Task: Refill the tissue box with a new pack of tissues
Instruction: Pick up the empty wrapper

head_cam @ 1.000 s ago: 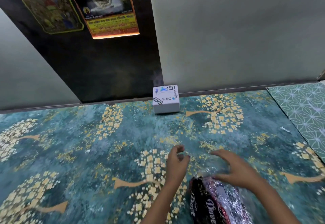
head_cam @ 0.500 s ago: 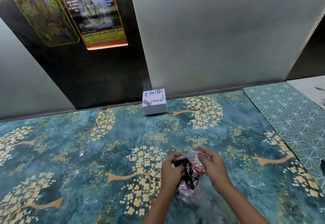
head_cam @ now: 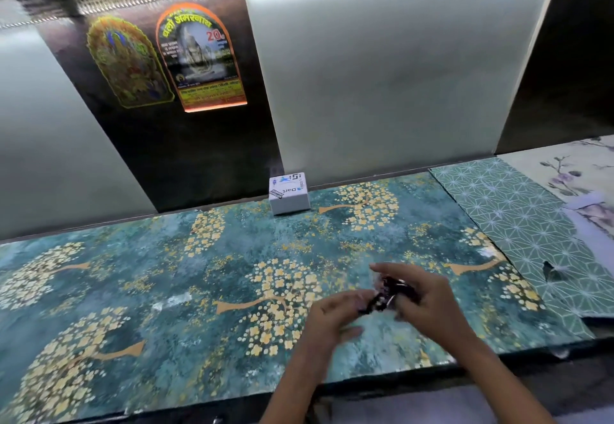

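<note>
Both my hands are low over the patterned counter (head_cam: 166, 274), pressed together around a crumpled dark plastic wrapper (head_cam: 387, 294). My left hand (head_cam: 335, 317) pinches its left end. My right hand (head_cam: 422, 297) curls over its right side and hides most of it. The wrapper is balled up small, black with pink and shiny bits, and blurred. A small white box (head_cam: 289, 194) with printed logos stands upright at the back of the counter against the wall, well beyond my hands. No tissues are visible.
The counter has a teal surface with yellow blossom trees. A green geometric mat (head_cam: 518, 224) and a pale floral sheet (head_cam: 571, 171) lie to the right. Two arched posters (head_cam: 199, 58) hang on the dark wall panel. The counter's front edge runs just below my wrists.
The large wrapper that lay flat under my hands a second ago is now squeezed into a small ball between both hands. The view has pulled back and up, and my hands shifted right.
</note>
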A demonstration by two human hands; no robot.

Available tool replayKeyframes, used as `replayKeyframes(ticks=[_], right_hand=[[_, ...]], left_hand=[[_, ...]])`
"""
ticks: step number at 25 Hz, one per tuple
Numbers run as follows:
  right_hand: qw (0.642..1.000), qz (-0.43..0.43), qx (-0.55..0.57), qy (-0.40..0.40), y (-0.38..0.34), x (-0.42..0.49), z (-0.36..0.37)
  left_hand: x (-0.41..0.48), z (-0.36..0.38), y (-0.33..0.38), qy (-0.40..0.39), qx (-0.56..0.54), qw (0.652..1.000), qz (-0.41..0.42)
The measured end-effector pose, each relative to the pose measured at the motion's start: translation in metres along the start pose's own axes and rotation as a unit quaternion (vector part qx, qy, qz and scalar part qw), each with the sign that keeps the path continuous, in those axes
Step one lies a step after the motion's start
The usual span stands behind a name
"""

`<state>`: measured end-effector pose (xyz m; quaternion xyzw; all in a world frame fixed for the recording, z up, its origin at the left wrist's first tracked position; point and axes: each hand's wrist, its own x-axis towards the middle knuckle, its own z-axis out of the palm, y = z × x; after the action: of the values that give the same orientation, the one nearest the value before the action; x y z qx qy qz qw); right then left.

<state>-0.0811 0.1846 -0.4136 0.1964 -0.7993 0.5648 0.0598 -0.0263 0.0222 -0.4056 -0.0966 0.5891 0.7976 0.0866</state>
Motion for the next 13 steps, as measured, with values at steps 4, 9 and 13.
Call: replayKeyframes(ticks=[4, 9, 13], right_hand=[[0.982, 0.084, 0.102, 0.132, -0.022, -0.043, -0.008], [0.959, 0.071, 0.249, 0.114, -0.055, -0.091, -0.014], [0.996, -0.008, 0.077, 0.042, -0.036, -0.134, -0.044]], left_hand=[[-0.038, 0.022, -0.028, 0.002, 0.12, 0.993, 0.014], [-0.07, 0.08, -0.056, -0.039, -0.086, 0.995, -0.046], [-0.08, 0.122, -0.068, 0.07, 0.001, 0.997, -0.014]])
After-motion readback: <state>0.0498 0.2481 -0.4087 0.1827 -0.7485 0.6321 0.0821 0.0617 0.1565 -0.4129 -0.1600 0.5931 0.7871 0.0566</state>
